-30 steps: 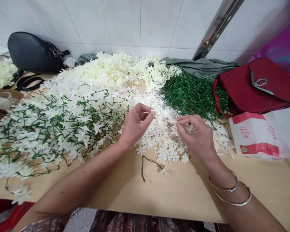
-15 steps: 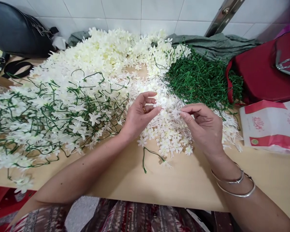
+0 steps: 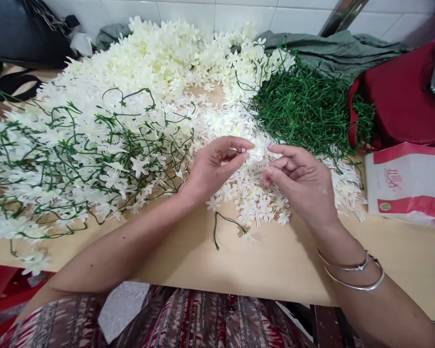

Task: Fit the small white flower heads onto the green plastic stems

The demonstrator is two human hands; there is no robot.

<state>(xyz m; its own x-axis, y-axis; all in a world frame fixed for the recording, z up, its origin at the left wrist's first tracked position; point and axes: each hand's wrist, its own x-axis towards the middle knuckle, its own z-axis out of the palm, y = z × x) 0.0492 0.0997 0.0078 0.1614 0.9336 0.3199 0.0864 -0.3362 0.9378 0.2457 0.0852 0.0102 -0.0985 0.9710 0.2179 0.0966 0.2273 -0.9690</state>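
Note:
Over the middle of the table, my left hand pinches a white artificial flower between thumb and forefinger. Close to its right side is my right hand, with thumb and forefinger apart and the other fingers curled; I see nothing held there. Beneath both hands lies a pile of loose white blossoms with thin pale stamens. One green plastic stem, forked and bearing a small white piece at one tip, rests on the table in front of that pile.
Finished-looking white flowers on green stems heap at the left. Cream blossoms are piled at the back, green stems behind my right hand. A red bag, a white-and-red packet and a black bag stand around.
My right thumb and forefinger have parted from the pale strands they pinched. My left hand has moved slightly right, holding the white flower. The whole view has tilted down a little.

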